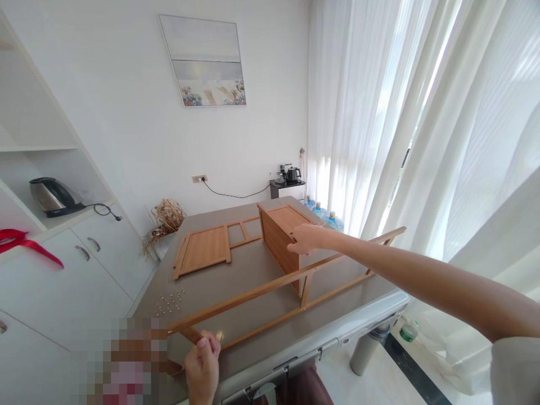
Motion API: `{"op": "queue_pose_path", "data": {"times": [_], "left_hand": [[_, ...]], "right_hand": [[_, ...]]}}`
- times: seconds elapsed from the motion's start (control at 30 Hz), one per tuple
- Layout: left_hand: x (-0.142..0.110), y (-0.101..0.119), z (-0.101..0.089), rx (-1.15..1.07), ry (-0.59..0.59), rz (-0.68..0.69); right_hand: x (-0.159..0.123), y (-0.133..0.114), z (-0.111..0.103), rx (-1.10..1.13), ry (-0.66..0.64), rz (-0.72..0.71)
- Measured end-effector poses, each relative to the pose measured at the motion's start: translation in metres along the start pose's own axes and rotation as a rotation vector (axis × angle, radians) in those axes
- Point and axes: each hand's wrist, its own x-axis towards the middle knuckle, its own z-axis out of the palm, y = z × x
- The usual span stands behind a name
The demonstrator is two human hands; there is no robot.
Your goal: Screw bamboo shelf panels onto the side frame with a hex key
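A long wooden ladder-like frame [248,293] stands on edge along the near side of the table. My left hand [203,363] is closed around a short crossbar at its left end. Behind the frame, a wooden box-like cabinet piece [278,242] rests on the table, touching or close to the frame. My right hand [310,238] reaches over the frame and grips the near upper corner of this piece; its fingertips are partly hidden. Farther left, a flat wooden panel with an attached ladder section [205,250] lies on the table.
Several small metal fittings [169,302] lie scattered on the grey-brown table [236,275]. A dried plant [166,216] stands beyond its left edge. White cabinets [84,259] hold an electric kettle [53,194]. Water bottles [318,209] and curtains [350,112] are at the right. Pixelation covers the lower left.
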Motion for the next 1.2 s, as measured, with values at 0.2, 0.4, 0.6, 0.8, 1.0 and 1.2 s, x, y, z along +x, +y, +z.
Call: {"op": "queue_pose_path", "data": {"times": [0.2,0.4,0.6,0.8,1.0,1.2], "left_hand": [[0.001,0.005,0.001,0.079,0.005,0.001],[0.001,0.004,-0.002,0.164,0.023,0.000],[0.002,0.003,-0.001,0.208,0.038,0.000],[0.001,0.001,0.000,0.286,0.078,-0.002],[-0.002,-0.002,0.004,0.360,0.137,-0.027],[-0.002,0.006,0.008,0.281,0.153,0.008]], "right_hand": [[-0.010,0.003,0.002,-0.006,-0.006,-0.046],[-0.005,0.007,0.002,0.022,0.003,-0.081],[-0.004,0.018,0.013,0.062,0.117,-0.050],[-0.011,0.021,0.013,0.129,0.146,-0.149],[-0.011,0.017,0.009,0.089,0.145,-0.312],[-0.013,0.017,0.012,0.050,0.192,-0.301]]}}
